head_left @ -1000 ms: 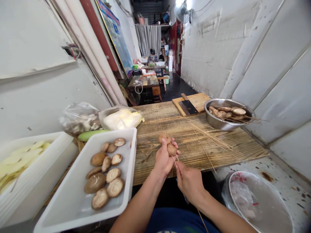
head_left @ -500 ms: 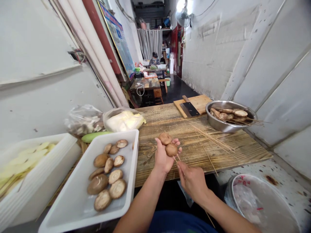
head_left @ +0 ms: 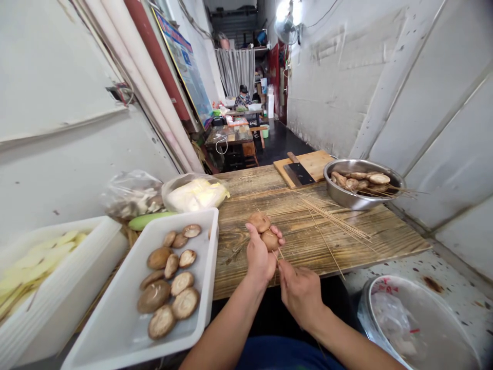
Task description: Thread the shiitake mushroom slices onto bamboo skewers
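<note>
Two brown mushroom caps, a farther one (head_left: 259, 221) and a nearer one (head_left: 270, 240), rest against the palm of my left hand (head_left: 260, 254), whose fingers curl round them. Thin wooden skewers (head_left: 280, 253) run from the nearer cap down to my right hand (head_left: 302, 290), which pinches them. A skewer tip shows just beyond the farther cap. Left of my hands, a white plastic tray (head_left: 211, 257) holds several loose mushrooms (head_left: 185, 303), some stem side up. More bare skewers (head_left: 335, 218) lie spread on the wooden table (head_left: 239, 267) to the right.
A steel bowl (head_left: 342, 195) of skewered mushrooms stands at the table's right. Behind is a cutting board (head_left: 319, 163) with a cleaver (head_left: 298, 173). Sliced pale vegetables fill a white container (head_left: 108, 241) at left. A lined bin (head_left: 427, 329) stands lower right. Someone (head_left: 243, 97) sits far back.
My left fingers have closed further round the two caps. My right hand has shifted slightly left and down, still pinching the skewers. The far person's head has come up into sight.
</note>
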`<control>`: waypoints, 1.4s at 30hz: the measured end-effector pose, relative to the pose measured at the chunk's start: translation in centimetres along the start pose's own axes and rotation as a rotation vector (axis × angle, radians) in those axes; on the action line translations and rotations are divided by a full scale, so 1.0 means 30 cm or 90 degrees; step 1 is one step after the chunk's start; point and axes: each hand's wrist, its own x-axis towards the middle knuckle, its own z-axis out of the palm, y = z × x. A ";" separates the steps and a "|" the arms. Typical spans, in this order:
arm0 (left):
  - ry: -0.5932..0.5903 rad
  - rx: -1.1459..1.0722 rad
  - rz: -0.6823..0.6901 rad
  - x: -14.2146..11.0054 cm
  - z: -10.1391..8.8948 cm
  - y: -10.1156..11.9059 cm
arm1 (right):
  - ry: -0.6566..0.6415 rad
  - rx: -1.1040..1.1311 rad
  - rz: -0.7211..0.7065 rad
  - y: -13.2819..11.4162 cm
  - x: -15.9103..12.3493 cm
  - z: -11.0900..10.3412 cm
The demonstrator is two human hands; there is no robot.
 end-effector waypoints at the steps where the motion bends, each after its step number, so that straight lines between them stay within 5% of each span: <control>1: 0.005 0.005 -0.001 -0.004 0.001 -0.003 | 0.008 -0.010 -0.004 -0.006 -0.003 0.003; 10: -0.011 0.061 0.032 -0.023 -0.004 -0.034 | -0.004 -0.080 -0.012 -0.011 0.021 -0.010; 16: -0.044 -0.015 -0.096 0.002 -0.018 0.022 | -0.023 -0.070 -0.013 0.010 0.026 -0.012; 23: -0.019 -0.008 0.030 0.035 -0.044 0.035 | -0.046 -0.039 -0.009 -0.014 0.006 -0.029; 42: 0.005 0.009 -0.010 -0.001 -0.031 -0.007 | -0.088 -0.041 0.022 -0.062 0.019 -0.029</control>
